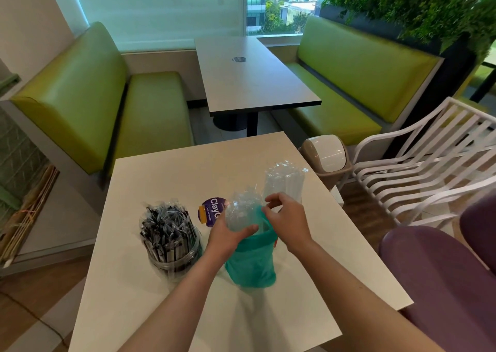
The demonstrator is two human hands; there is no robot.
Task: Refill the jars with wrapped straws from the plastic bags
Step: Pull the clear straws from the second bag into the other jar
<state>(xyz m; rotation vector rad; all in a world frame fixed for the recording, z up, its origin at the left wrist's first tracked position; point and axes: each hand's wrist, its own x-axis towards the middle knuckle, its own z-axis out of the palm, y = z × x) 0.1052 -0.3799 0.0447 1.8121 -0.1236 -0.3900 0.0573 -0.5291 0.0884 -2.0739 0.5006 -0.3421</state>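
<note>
Two jars: one jar (174,260) near the table's (166,179) left edge is already packed with black wrapped straws (166,228); a second lot of clear-wrapped white straws (285,181) stands toward the far right edge, its container hidden behind my right hand, so I cannot tell whether it is a jar or a bag.
In hand: a clear bundle (243,213) of wrapped straws, standing up out of a teal bag (251,263) in the middle of the table, nearer the front edge than the back.
Left hand (228,237): fingers curled round the lower part of the bundle, thumb across its front, gripping it.
Right hand (287,217): fingertips pinching the clear plastic at the bundle's upper right side, just beside the teal bag's rim.
Done, as I judge it: the black straws look finished, the jar full to well above its rim.
Left, as I judge it: this bundle is not yet free of the teal bag, its wrap not yet opened, and no straws from it sit in a jar.
Stage: roughly the middle, working on the clear straws.
Writing: a round purple sticker (212,212) on the table behind the bundle reads "ClayG", the rest covered; smaller white text beneath is too small to read.
Other label: a dark round sticker (239,59) on the far table (255,83), unreadable.
</note>
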